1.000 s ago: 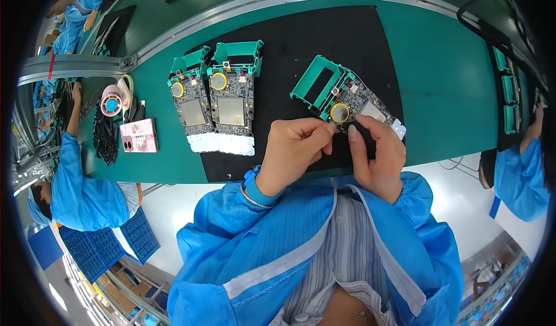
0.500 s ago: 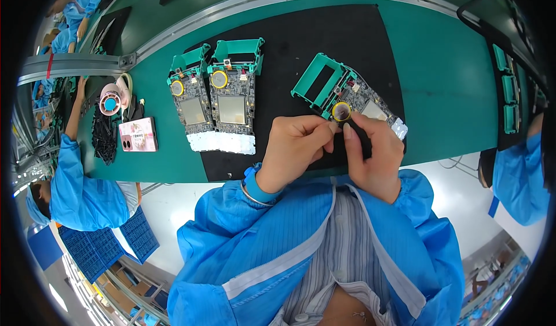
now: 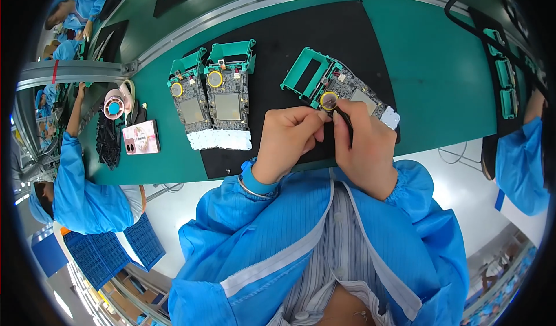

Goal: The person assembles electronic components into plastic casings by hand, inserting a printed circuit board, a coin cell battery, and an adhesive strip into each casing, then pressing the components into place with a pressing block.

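Observation:
A circuit board (image 3: pixel 350 84) with a green plastic frame (image 3: pixel 308 74) on its left end lies tilted on the black mat in front of me. A round coin cell (image 3: pixel 328 100) with a yellow rim sits at its near edge. Just below the cell, the fingertips of my left hand (image 3: pixel 289 140) are pinched together; whatever they hold is hidden. My right hand (image 3: pixel 366 143) is closed beside it, its fingers bent at the coin cell and board edge. Something dark shows between its thumb and fingers, too small to name.
Two similar boards (image 3: pixel 230 106) with green frames lie side by side at the mat's left. Farther left are a pink phone (image 3: pixel 141 137), a small fan (image 3: pixel 114 104) and a black cable heap (image 3: pixel 108 143). A metal rail (image 3: pixel 231 4) runs behind. Co-workers sit at both sides.
The view has shifted slightly, so the boards and mat appear a little farther left. Both hands remain at the coin cell, the right one with its fingers slightly more bent over.

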`<state>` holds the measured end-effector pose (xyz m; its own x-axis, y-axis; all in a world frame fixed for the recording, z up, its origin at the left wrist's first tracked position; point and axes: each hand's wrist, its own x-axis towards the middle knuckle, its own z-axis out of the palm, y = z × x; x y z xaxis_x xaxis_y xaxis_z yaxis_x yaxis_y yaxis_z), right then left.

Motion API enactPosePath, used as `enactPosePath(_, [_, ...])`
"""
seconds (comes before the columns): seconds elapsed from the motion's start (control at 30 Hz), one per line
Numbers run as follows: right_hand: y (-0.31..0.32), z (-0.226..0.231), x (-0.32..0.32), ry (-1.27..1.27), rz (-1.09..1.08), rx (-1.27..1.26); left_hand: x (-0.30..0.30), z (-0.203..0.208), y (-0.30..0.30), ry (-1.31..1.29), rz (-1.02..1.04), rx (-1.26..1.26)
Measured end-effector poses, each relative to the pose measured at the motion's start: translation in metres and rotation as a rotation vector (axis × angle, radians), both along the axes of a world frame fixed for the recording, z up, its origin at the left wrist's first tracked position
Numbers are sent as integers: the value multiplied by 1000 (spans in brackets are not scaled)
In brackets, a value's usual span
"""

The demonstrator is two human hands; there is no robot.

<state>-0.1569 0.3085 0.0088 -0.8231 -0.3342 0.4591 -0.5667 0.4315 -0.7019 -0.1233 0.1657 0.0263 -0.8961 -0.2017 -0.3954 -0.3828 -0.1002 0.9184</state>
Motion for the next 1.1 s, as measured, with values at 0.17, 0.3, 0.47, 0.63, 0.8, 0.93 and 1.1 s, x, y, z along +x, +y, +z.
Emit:
enactPosePath(0.17, [14,-22,-2,45,-22,-293,4,-2,-2,-13,-76,-76])
enactPosePath(0.3, [31,-27,0,138,-76,-61,4,1,-3,1,-147,-90])
enactPosePath(0.47, [29,-31,-3,110,-77,-42,-4,7,10,-67,-88,-174])
enactPosePath(0.63, [28,-27,-3,77,-78,-32,-2,-3,15,-1,-12,-243])
enactPosePath(0.8, [24,-32,6,-30,-33,-243,-3,-5,20,29,26,-266])
enactPosePath(0.93, [14,-32,8,93,-55,-154,-3,-7,20,49,34,-340])
enactPosePath(1.1, [10,-33,9,154,-81,-127,-1,-10,22,41,40,-350])
